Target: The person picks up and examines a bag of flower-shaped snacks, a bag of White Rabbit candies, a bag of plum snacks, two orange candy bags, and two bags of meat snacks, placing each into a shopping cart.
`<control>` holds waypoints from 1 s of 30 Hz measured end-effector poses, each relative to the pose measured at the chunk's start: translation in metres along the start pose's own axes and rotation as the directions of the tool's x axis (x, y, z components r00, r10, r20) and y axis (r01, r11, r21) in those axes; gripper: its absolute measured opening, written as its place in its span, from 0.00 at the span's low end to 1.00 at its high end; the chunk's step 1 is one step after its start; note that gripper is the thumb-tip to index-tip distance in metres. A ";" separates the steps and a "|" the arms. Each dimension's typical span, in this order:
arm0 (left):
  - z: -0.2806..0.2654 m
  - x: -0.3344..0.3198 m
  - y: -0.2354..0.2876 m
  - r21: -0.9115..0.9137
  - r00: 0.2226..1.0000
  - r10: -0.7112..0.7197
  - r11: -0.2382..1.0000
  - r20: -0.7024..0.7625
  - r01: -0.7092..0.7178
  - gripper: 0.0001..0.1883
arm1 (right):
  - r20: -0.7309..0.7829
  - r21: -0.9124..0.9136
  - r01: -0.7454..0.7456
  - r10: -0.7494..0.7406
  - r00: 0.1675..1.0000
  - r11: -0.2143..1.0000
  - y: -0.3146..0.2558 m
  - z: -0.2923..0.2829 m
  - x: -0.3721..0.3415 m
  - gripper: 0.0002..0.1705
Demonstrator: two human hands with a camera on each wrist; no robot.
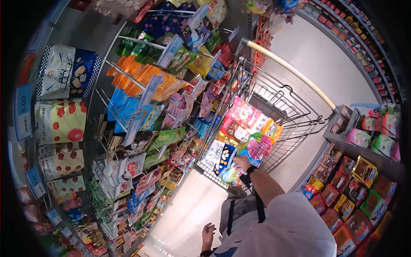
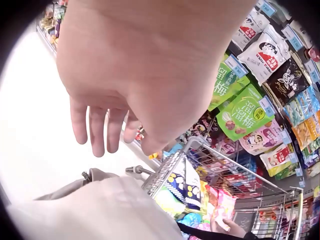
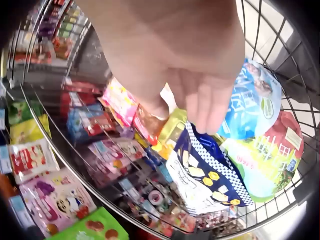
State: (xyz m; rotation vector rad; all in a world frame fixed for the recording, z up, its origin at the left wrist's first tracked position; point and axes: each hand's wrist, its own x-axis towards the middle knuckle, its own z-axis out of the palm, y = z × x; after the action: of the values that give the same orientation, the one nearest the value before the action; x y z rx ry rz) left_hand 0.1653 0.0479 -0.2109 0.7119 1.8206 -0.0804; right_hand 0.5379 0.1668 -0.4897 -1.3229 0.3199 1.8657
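My right hand (image 1: 242, 164) reaches down into the shopping cart. Its extended fingers (image 3: 204, 107) meet the edge of a blue-and-white snack bag (image 3: 207, 172) with a checkered border. Around that hand lie a pink bag (image 1: 242, 112), a magenta-and-blue bag (image 1: 259, 146) and an orange bag (image 1: 271, 128). Below it, a light green bag (image 3: 265, 162) and a light blue bag (image 3: 252, 102) rest against the wire side. Away from the cart, my left hand (image 2: 132, 80) hangs by my side with fingers loosely extended and nothing in it.
The wire cart (image 1: 295, 141) has a pale handle bar (image 1: 291, 73) at its far side. Hanging racks of bagged snacks (image 1: 150, 81) line the left. A low display of packaged food (image 1: 351, 192) stands at the right. Pale floor (image 1: 180, 214) runs between them.
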 end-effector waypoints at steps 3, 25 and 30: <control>0.017 -0.018 -0.040 -0.089 0.998 -0.010 0.996 -0.055 0.005 0.21 | -0.176 -0.077 -0.135 0.119 0.977 0.988 0.023 0.030 0.033 0.25; 0.083 -0.066 0.046 -0.453 0.754 0.639 0.723 0.154 -0.521 0.25 | 0.473 -0.075 0.614 -0.513 0.716 0.786 0.005 0.045 -0.327 0.08; 0.089 -0.135 0.072 -0.896 0.637 0.751 0.145 -0.176 -0.419 0.30 | 0.607 -0.077 0.734 -0.552 0.571 0.675 0.060 0.074 -0.406 0.05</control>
State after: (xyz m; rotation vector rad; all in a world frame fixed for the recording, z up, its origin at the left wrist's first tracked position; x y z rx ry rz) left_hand 0.3027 0.0138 -0.1051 0.5164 0.8455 1.2207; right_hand 0.4946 -0.0157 -0.1166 -0.8487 -0.7407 1.5501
